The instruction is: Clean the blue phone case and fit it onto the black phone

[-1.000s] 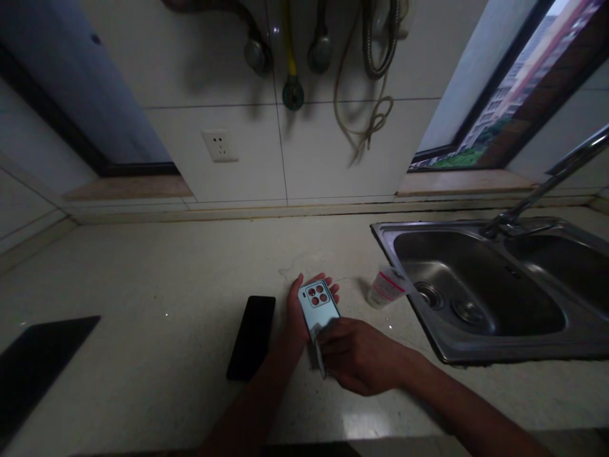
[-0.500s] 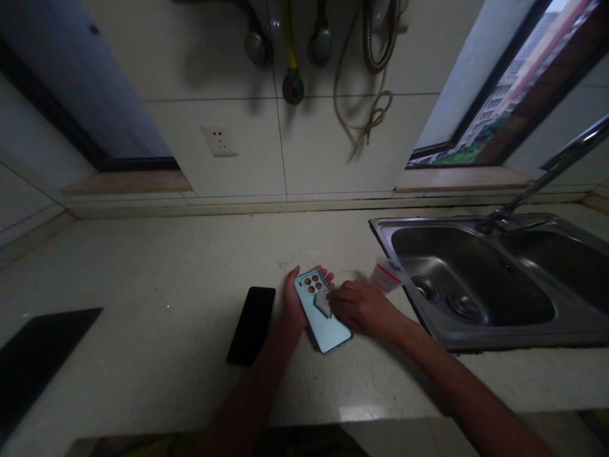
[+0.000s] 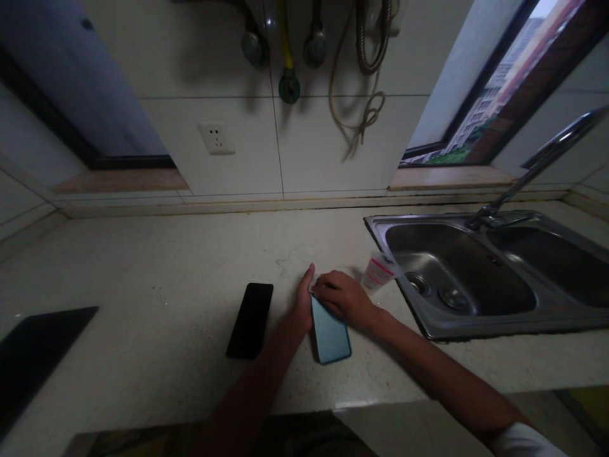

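Lowered out of the left palm, the pale blue phone (image 3: 330, 336) now lies with its lower end on the counter (image 3: 143, 266), its long axis pointing away from the person and slanting slightly left. Its smooth, glossy back faces up. The upper end and camera bump are hidden, and no writing can be read. The left hand (image 3: 303, 303) stands on edge against the phone's left side; its fingers are out of sight, so their hold cannot be told. The right hand (image 3: 343, 298) lies over the upper end, fingers closed on a pale scrap (image 3: 312, 287) of unclear material. A black phone (image 3: 250, 320) lies just left of the left wrist. A clear plastic cup (image 3: 379, 271) with red print stands near the right hand, beside the 2-bowl steel sink (image 3: 457, 273).
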